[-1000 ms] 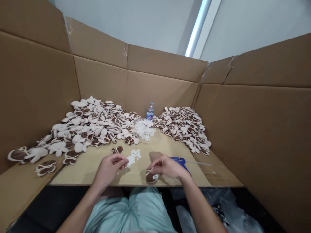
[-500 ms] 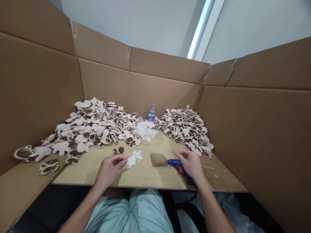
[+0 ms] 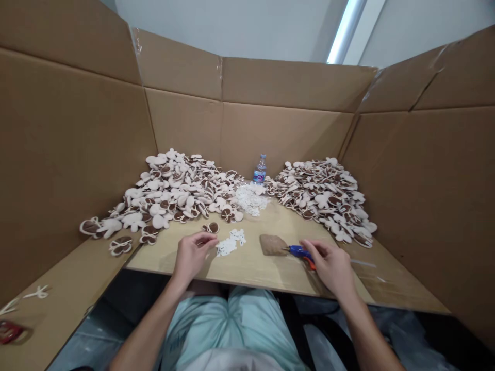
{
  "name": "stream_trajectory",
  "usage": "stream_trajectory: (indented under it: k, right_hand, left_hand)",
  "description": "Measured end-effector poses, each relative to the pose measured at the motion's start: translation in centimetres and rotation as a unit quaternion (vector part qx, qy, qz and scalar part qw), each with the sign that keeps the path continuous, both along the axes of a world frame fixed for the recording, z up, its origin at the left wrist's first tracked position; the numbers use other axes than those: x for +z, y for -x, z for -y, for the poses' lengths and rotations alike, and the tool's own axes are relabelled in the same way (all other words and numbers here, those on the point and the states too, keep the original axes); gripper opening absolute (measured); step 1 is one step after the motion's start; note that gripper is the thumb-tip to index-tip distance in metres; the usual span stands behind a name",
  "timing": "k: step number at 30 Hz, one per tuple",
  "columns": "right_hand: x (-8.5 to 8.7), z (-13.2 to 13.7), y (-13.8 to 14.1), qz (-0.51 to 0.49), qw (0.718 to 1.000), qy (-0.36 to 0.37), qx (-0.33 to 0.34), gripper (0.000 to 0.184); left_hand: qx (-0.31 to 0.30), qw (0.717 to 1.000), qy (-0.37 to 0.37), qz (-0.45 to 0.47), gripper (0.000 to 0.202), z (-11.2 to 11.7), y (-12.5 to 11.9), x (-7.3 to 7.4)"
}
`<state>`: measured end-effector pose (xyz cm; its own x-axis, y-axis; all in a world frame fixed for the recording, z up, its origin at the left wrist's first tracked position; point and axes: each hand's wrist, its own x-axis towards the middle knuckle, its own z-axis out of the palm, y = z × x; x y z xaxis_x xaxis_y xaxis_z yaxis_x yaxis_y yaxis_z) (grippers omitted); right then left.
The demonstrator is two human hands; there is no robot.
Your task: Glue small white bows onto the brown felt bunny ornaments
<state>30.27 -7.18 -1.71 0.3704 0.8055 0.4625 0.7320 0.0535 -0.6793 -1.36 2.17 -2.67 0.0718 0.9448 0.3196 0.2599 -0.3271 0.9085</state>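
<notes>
Mint-green shorts (image 3: 235, 322) are seen nearest, below and left of the blue hot-glue gun (image 3: 297, 251). The gun's rear is covered by the right hand (image 3: 334, 264), with thumb and forefinger beside the blue body; the handle is hidden, so whether it is clamped cannot be told. The nozzle is set at the edge of a brown pad (image 3: 273, 245), just left of the gun. Well left of the gun, the left hand (image 3: 192, 253) is seen with thumb and forefinger tips almost together, just beside some white cutouts (image 3: 227, 247); whether one is pinched cannot be told. Behind those fingertips a brown felt piece (image 3: 211, 227), tied with a string bow, is laid. Beyond the gun, similar pieces are heaped to its left (image 3: 181, 190) and right (image 3: 328, 193). Beyond it and leftward, more cutouts (image 3: 253, 201) are spread before a plastic bottle (image 3: 260, 171), backed by a cardboard wall (image 3: 286, 134).
</notes>
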Motion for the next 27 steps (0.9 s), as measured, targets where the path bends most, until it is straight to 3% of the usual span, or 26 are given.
stream_trajectory:
  k: [16, 23, 27]
  right_hand:
    - [0.2, 0.2, 0.0, 0.012, 0.999, 0.029, -0.015, 0.043]
    - [-0.2, 0.0, -0.2, -0.022, 1.0, 0.009, -0.013, 0.052]
    - [-0.2, 0.2, 0.2, 0.011, 1.0, 0.007, -0.028, 0.055]
  left_hand:
    - [0.044, 0.998, -0.05, 0.005, 0.019, -0.9, 1.2, 0.7]
    - [0.038, 0.998, -0.033, 0.045, 0.026, -0.6, 1.2, 1.3]
    - [0.021, 0.998, -0.012, 0.056, 0.017, -0.5, 1.0, 1.3]
